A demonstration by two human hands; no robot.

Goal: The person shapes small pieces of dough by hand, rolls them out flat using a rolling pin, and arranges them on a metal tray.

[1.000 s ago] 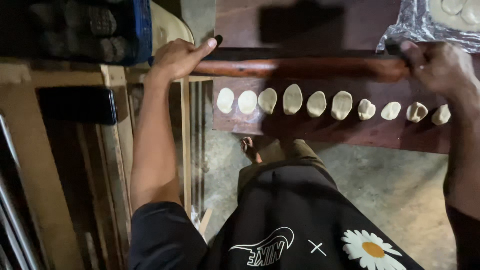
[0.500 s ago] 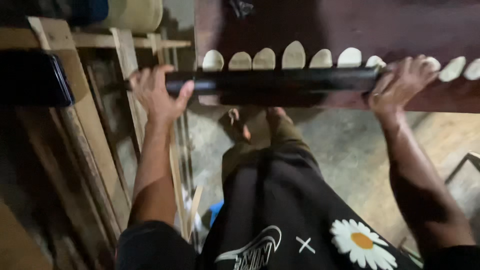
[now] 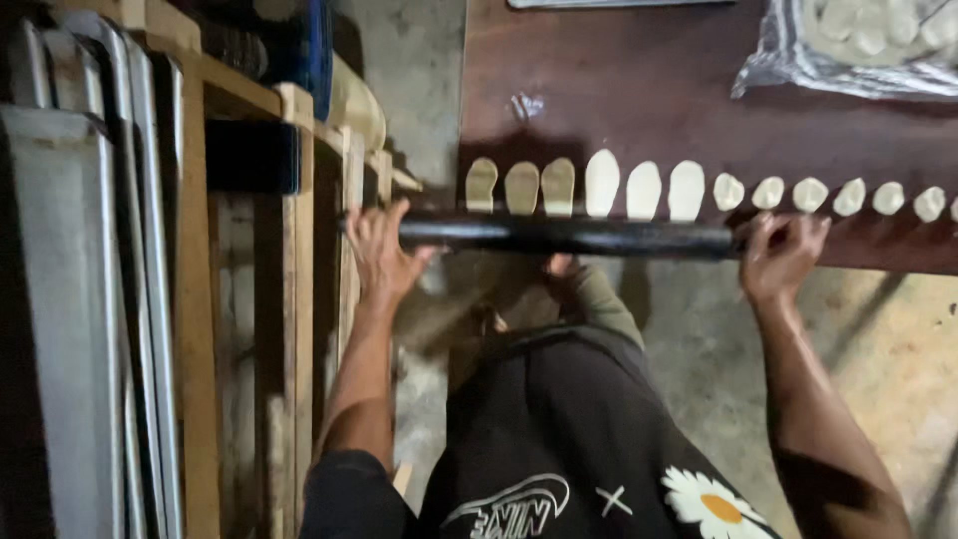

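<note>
Rolling pin at the desk edge, dough row just past it

Left hand (image 3: pixel 377 255) and right hand (image 3: pixel 781 255) clamp the dark rolling pin (image 3: pixel 564 237) ends; an uneven push could squash the dough pieces (image 3: pixel 644 190) lopsided on the desk (image 3: pixel 619 90).

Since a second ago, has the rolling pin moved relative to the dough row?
Yes. The rolling pin has come back toward the person: it lay beyond the dough pieces, now it sits at the table edge, on their near side.

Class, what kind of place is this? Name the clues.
Probably a small bakery workshop: a row of pale dough pieces on a dark wooden table, a long dark rolling pin, and metal trays racked alongside.
</note>
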